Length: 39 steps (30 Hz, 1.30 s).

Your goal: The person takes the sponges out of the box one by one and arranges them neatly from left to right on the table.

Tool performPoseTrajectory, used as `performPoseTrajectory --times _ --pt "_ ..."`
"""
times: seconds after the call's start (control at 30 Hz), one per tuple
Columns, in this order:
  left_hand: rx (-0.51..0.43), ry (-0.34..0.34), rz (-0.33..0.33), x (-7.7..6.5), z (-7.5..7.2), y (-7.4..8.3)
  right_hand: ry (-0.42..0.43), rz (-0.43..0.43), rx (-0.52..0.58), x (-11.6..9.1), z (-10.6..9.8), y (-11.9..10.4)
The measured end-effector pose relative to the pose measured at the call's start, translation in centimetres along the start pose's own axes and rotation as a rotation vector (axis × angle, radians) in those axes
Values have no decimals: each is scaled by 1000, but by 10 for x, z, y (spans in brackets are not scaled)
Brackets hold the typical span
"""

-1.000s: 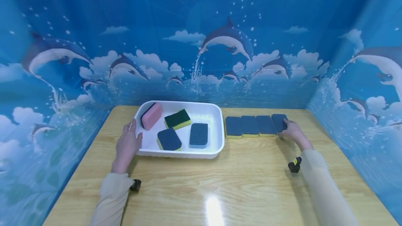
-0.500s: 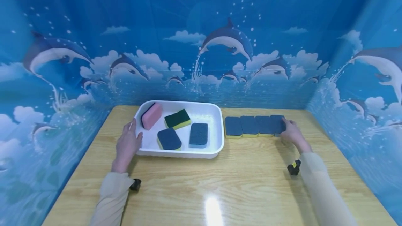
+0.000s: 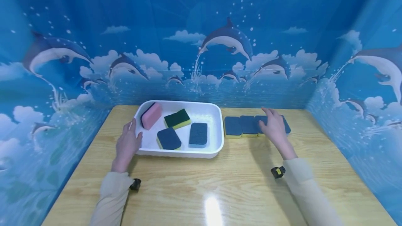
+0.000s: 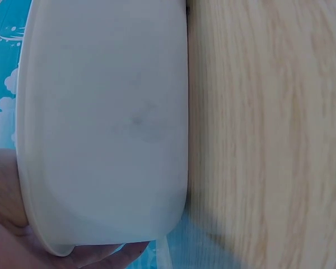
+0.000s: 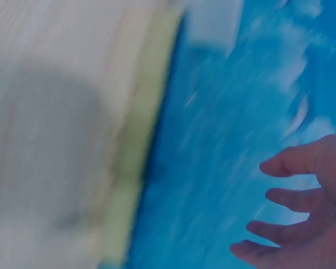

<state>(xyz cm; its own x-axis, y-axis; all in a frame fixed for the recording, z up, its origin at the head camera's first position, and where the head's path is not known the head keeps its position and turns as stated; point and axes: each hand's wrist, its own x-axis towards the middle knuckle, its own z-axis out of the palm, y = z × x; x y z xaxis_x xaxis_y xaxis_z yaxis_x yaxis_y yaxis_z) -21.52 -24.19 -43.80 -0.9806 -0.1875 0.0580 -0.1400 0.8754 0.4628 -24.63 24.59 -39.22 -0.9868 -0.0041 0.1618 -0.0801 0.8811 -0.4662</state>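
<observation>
Plainly, our right hand [image 3: 273, 125] is the nearer one to the row [image 3: 249, 125], four dark-topped sponges laid side by side on the table [image 3: 176, 187], just right of the tub [image 3: 214, 125]. In the head view that hand lies over the row's right half and hides parts of the third and fourth sponges, so the first two are to its left, toward the tub, and a strip of the last shows to its right. The row's long axis runs left to right, while each sponge seems longer from front to back; we judge that the front and back edges are easier to pinch than the sides, where neighbours sit edge to edge. We hold nothing in that hand: its fingers are spread and loose, and the blurred right wrist view shows a gap between them and the row's yellow side, though whether a fingertip brushes a top we cannot tell. Our left hand [image 3: 128, 144] grips the tub's left end, thumb over the rim and fingers outside, with the tub's length between it and the row. Inside the tub lie a pink sponge [image 3: 152, 116] on its side, a green one [image 3: 177, 118], a yellow-sided one [image 3: 169, 138] and a blue-sided one [image 3: 198, 133]
</observation>
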Motion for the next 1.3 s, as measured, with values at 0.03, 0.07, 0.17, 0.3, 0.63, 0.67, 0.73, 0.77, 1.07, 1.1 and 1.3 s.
performPoseTrajectory --times 0.03,0.07,0.17,0.3,0.63,0.67,0.73,0.77,1.07,1.1,1.3 --pt "0 -1 0 0 0 0 -4 -29 7 -2 1 -13" --pt "-2 -2 -1 0 0 0 -11 -53 19 -4 3 -26" --pt "-6 -2 1 0 -1 0 -27 -115 38 -9 12 -66" --pt "-11 1 8 1 -1 0 -70 -147 24 -15 34 -111" --pt "-16 -3 10 2 -1 -1 -409 -130 -108 -15 93 -178" --pt "-15 -4 11 2 -1 -1 -420 -124 -120 -14 98 -181" --pt "-16 -8 9 2 -1 -2 -429 -116 -142 -14 108 -185" --pt "-15 -12 8 2 -1 -2 -431 -114 -153 -14 113 -186" --pt "-24 -23 -3 1 -1 -1 -370 -169 -233 -13 137 -185" --pt "-23 -19 -1 1 -1 -2 -356 -172 -231 -13 137 -185" --pt "-19 -11 3 2 -1 -3 -336 -163 -193 -10 140 -181"
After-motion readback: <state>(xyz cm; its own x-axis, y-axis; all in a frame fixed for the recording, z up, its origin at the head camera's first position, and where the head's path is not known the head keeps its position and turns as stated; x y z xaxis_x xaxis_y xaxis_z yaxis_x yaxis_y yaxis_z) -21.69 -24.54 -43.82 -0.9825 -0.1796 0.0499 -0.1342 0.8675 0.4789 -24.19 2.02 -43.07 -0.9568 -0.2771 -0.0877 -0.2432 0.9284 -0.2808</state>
